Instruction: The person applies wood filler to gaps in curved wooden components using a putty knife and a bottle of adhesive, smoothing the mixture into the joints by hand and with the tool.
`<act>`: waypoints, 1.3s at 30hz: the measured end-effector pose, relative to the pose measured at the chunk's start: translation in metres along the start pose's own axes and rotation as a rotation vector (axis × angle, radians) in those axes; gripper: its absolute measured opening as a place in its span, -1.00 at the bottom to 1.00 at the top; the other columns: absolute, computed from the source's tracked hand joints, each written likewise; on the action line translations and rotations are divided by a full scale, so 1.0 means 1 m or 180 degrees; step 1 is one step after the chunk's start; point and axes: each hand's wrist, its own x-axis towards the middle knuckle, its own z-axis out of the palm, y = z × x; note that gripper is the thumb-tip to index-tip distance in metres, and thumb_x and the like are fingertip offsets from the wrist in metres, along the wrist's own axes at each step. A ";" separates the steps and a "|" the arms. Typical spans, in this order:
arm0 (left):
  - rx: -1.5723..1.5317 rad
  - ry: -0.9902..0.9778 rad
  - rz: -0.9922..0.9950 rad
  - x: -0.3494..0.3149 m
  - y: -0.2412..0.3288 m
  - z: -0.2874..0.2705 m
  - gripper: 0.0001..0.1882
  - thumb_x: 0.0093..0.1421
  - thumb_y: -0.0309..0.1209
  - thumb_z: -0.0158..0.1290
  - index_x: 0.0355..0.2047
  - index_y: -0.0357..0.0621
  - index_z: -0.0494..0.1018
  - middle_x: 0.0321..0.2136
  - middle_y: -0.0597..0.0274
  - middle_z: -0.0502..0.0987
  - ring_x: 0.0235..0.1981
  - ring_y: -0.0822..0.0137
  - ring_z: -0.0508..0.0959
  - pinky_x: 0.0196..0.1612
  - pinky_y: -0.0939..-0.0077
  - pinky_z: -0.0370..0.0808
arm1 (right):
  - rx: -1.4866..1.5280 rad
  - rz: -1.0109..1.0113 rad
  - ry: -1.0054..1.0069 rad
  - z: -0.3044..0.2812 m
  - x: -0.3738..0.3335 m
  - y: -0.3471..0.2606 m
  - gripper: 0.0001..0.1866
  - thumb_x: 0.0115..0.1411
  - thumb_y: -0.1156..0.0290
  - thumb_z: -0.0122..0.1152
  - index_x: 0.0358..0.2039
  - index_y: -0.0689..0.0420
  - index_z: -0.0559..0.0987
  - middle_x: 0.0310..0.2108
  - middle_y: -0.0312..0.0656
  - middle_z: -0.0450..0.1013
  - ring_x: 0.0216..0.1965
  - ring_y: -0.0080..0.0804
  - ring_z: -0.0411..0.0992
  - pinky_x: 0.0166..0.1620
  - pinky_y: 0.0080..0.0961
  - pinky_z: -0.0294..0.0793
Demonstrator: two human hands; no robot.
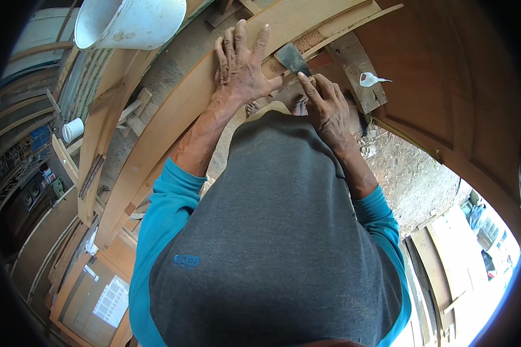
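Note:
My left hand (241, 69) lies with its fingers spread on a long wooden board (173, 118) that runs in front of me. My right hand (329, 104) is closed around a putty knife (293, 59) with a wide, dark flat blade. Most of its handle is hidden in my fingers. The blade rests at the board's near edge, beside a recessed strip (321, 37) that holds brownish crumbly material. From this view I cannot tell how firmly the blade presses on the wood.
A white bucket (150, 26) stands at the far left, and a small white tub (73, 130) sits farther left. A white nozzle-tipped bottle (370, 79) lies on a weathered plank (359, 61) to the right. Beyond it is a large brown panel (440, 63).

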 end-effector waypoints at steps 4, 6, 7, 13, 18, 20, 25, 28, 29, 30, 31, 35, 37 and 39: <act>0.0094 -0.0008 -0.0017 0.000 0.002 0.000 0.28 -0.14 0.09 0.48 0.57 0.03 0.18 0.45 -0.34 0.08 0.44 -0.32 0.12 0.45 -0.39 0.03 | 0.0078 -0.0063 -0.0069 0.001 -0.002 -0.006 -0.20 0.15 0.51 0.32 0.46 -0.17 0.48 0.14 -0.18 0.43 0.03 -0.14 0.50 0.14 -0.21 0.56; 0.0089 -0.0003 -0.0015 0.001 0.001 0.000 0.28 -0.14 0.09 0.48 0.57 0.03 0.18 0.45 -0.34 0.08 0.44 -0.32 0.12 0.45 -0.39 0.03 | 0.0095 -0.0148 -0.0141 0.000 -0.003 -0.010 -0.23 0.18 0.49 0.30 0.44 -0.17 0.49 0.15 -0.17 0.43 0.04 -0.14 0.50 0.14 -0.21 0.55; 0.0059 0.0017 -0.0001 0.001 0.001 0.000 0.27 -0.15 0.08 0.48 0.57 0.03 0.19 0.45 -0.34 0.08 0.44 -0.31 0.12 0.45 -0.39 0.03 | 0.0086 -0.0190 -0.0180 -0.001 -0.004 -0.012 -0.25 0.19 0.49 0.29 0.43 -0.16 0.50 0.16 -0.17 0.43 0.04 -0.14 0.50 0.15 -0.21 0.55; 0.0039 0.0011 -0.0017 0.000 0.002 -0.001 0.28 -0.16 0.07 0.49 0.56 0.04 0.20 0.44 -0.33 0.09 0.44 -0.31 0.13 0.45 -0.37 0.04 | -0.0217 0.0028 -0.0066 -0.005 -0.006 -0.011 -0.29 0.20 0.48 0.28 0.41 -0.15 0.53 0.15 -0.18 0.44 0.02 -0.13 0.50 0.14 -0.22 0.55; 0.0071 0.0021 -0.0002 0.001 0.002 0.000 0.27 -0.15 0.07 0.49 0.56 0.04 0.20 0.44 -0.32 0.09 0.43 -0.30 0.13 0.44 -0.37 0.06 | -0.0071 0.0090 0.0090 -0.008 -0.005 -0.014 -0.27 0.18 0.45 0.32 0.41 -0.15 0.53 0.13 -0.18 0.45 0.01 -0.13 0.50 0.13 -0.20 0.55; 0.0047 0.0027 -0.0002 0.001 0.001 0.000 0.27 -0.15 0.07 0.49 0.56 0.03 0.20 0.44 -0.32 0.09 0.43 -0.30 0.14 0.44 -0.36 0.06 | -0.0050 -0.0083 -0.0043 0.002 -0.007 -0.011 -0.29 0.21 0.44 0.31 0.41 -0.16 0.53 0.14 -0.14 0.44 0.02 -0.13 0.50 0.13 -0.20 0.55; 0.0084 0.0023 -0.0003 0.001 0.002 -0.001 0.29 -0.15 0.09 0.51 0.57 0.03 0.18 0.44 -0.32 0.09 0.43 -0.29 0.14 0.44 -0.36 0.06 | -0.0098 0.0000 -0.0089 -0.001 -0.005 -0.015 -0.31 0.26 0.45 0.24 0.43 -0.17 0.50 0.16 -0.15 0.44 0.06 -0.16 0.50 0.16 -0.21 0.54; 0.0074 0.0007 0.0018 0.001 0.000 0.001 0.29 -0.14 0.10 0.50 0.57 0.04 0.17 0.44 -0.32 0.09 0.43 -0.29 0.13 0.44 -0.36 0.05 | -0.0036 -0.0094 -0.0149 -0.002 -0.006 -0.014 -0.32 0.26 0.44 0.25 0.42 -0.18 0.51 0.18 -0.17 0.44 0.07 -0.16 0.49 0.17 -0.21 0.53; 0.0065 -0.0005 0.0026 0.001 0.000 0.001 0.29 -0.14 0.10 0.50 0.57 0.04 0.17 0.44 -0.33 0.08 0.43 -0.29 0.13 0.44 -0.36 0.05 | 0.0010 -0.0170 -0.0204 -0.004 -0.006 -0.014 -0.32 0.25 0.43 0.26 0.42 -0.18 0.52 0.18 -0.17 0.44 0.08 -0.16 0.49 0.18 -0.20 0.53; 0.0069 -0.0003 0.0026 0.000 0.000 0.002 0.29 -0.13 0.11 0.50 0.57 0.03 0.17 0.44 -0.33 0.08 0.44 -0.29 0.13 0.45 -0.36 0.05 | 0.0011 -0.0210 -0.0226 -0.004 -0.005 -0.013 -0.32 0.24 0.42 0.28 0.41 -0.18 0.53 0.18 -0.18 0.44 0.08 -0.16 0.49 0.18 -0.20 0.53; 0.0074 -0.0001 0.0025 0.000 0.001 0.002 0.28 -0.13 0.11 0.49 0.58 0.03 0.17 0.44 -0.33 0.08 0.44 -0.29 0.13 0.45 -0.36 0.04 | 0.0012 -0.0250 -0.0247 -0.004 -0.003 -0.011 -0.31 0.23 0.41 0.30 0.41 -0.19 0.53 0.19 -0.19 0.44 0.08 -0.17 0.49 0.18 -0.20 0.53; 0.0108 0.0014 0.0014 0.001 0.001 0.001 0.28 -0.12 0.12 0.48 0.58 0.03 0.17 0.44 -0.34 0.08 0.44 -0.30 0.12 0.45 -0.36 0.03 | -0.0250 -0.0115 -0.0222 -0.002 0.000 -0.001 -0.29 0.17 0.36 0.39 0.39 -0.22 0.55 0.19 -0.23 0.45 0.09 -0.19 0.49 0.18 -0.20 0.53; 0.0113 -0.0003 0.0020 0.002 0.001 0.000 0.28 -0.12 0.12 0.47 0.58 0.03 0.17 0.45 -0.35 0.08 0.44 -0.31 0.12 0.45 -0.36 0.03 | -0.0243 -0.0039 -0.0134 -0.001 -0.003 0.003 -0.28 0.16 0.36 0.40 0.39 -0.23 0.55 0.19 -0.25 0.46 0.08 -0.20 0.49 0.18 -0.22 0.53; 0.0101 -0.0011 0.0031 0.001 0.001 0.001 0.27 -0.12 0.12 0.46 0.58 0.03 0.17 0.45 -0.35 0.08 0.44 -0.31 0.11 0.45 -0.36 0.03 | -0.0222 -0.0047 -0.0073 0.000 -0.005 0.002 -0.27 0.14 0.36 0.41 0.38 -0.24 0.56 0.18 -0.26 0.46 0.06 -0.20 0.49 0.17 -0.24 0.53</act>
